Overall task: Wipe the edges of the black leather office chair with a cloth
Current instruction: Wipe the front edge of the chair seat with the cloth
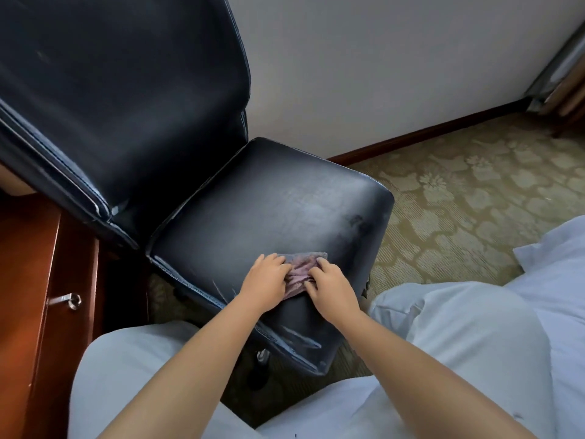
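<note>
The black leather office chair (259, 201) stands in front of me, its tall backrest at the upper left and its worn seat in the middle. A crumpled purple-grey cloth (300, 267) lies on the seat near its front edge. My left hand (264, 282) grips the cloth's left side with curled fingers. My right hand (329, 285) grips its right side the same way. Both hands rest on the seat and cover part of the cloth. Scuff marks show along the seat's front edge.
A reddish wooden desk (34, 296) with a key in its drawer lock (65, 301) stands close at the chair's left. My white-clad knees (443, 343) are near the seat front. Patterned carpet (459, 201) lies to the right, a wall with a dark skirting board behind.
</note>
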`<state>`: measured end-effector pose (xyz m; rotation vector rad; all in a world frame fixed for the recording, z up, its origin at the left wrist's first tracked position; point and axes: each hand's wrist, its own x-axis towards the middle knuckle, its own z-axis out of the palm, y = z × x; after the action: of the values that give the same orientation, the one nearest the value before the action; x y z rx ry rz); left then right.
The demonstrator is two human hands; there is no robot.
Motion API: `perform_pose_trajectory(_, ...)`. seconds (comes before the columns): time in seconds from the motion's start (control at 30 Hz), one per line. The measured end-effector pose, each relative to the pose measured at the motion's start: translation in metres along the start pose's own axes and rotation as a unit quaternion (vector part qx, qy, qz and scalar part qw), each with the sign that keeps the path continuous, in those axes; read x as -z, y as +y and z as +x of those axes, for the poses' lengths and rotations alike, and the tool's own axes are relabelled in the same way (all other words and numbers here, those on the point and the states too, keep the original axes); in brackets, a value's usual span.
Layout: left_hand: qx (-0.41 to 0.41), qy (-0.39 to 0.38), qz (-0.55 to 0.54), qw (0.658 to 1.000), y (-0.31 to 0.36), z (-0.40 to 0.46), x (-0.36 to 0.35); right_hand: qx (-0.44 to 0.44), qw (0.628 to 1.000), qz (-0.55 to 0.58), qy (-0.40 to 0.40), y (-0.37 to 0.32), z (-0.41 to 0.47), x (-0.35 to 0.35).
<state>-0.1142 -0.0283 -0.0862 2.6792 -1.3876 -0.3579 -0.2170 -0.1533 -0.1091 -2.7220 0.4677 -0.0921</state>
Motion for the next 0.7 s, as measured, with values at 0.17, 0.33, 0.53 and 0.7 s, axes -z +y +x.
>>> perform_pose_trajectory(0.17, 0.032, 0.026, -0.039, 0.998, 0.009, 0.004, 0.002, 0.025, 0.997, -0.066, -0.036, 0.003, 0.013, 0.01)
perform_pose_trajectory(0.33, 0.069, 0.025, -0.075, 0.995, 0.019, 0.004, 0.011, 0.032, 0.991, -0.121, -0.052, 0.002, 0.005, 0.014)
perform_pose_trajectory(0.53, 0.204, 0.149, -0.374, 0.892, 0.033, -0.013, 0.022, -0.169, 0.942, 0.289, 0.028, -0.008, 0.009, 0.029)
perform_pose_trajectory(0.7, 0.24, 0.204, -0.477, 0.82, 0.06, -0.023, 0.029, -0.335, 0.751, 0.562, 0.091, -0.027, -0.007, 0.033)
